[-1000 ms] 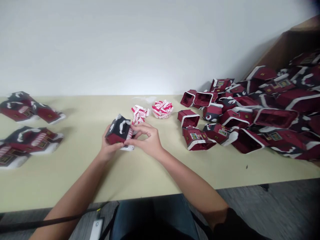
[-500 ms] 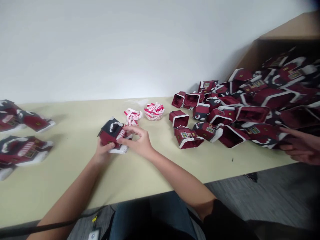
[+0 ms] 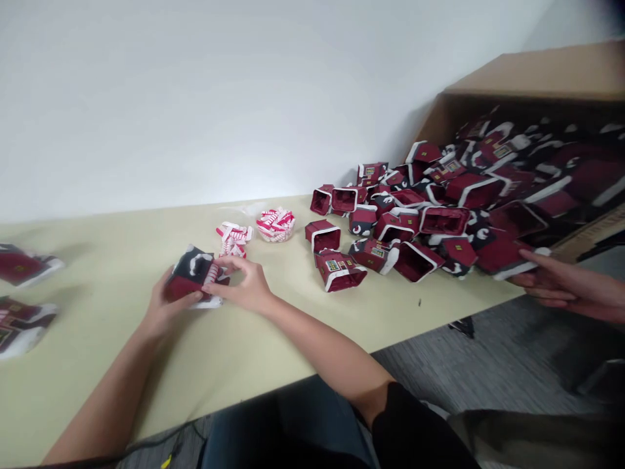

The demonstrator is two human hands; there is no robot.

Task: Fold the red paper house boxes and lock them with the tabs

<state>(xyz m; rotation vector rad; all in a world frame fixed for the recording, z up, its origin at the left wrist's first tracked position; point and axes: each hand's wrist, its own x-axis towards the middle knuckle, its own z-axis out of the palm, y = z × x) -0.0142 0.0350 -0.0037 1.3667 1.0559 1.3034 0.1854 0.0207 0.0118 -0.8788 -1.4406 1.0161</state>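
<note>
A small dark red toy house (image 3: pixel 183 284) with a dark, white-trimmed roof is in my left hand (image 3: pixel 161 306), thumb across its front and fingers behind it. The fingers of my right hand (image 3: pixel 247 286) pinch a red-and-white striped piece (image 3: pixel 211 273) against the house's right side. Whether the piece is fixed there I cannot tell. Just behind my right hand lies a small heap of similar striped pieces (image 3: pixel 233 238). Beside that heap, a clear round bowl (image 3: pixel 276 236) is full of them.
Several hollow red houses (image 3: pixel 371 254) are piled on the table at right, spilling from a cardboard box (image 3: pixel 527 75). A co-worker's hand (image 3: pixel 571 283) holds one of these houses there. More houses (image 3: pixel 24 322) with white bases stand at the left edge.
The view has swung right, so things sit farther left. My hands keep their hold on the house and striped piece. At right, the co-worker's hand now holds a house tilted beside the pile.
</note>
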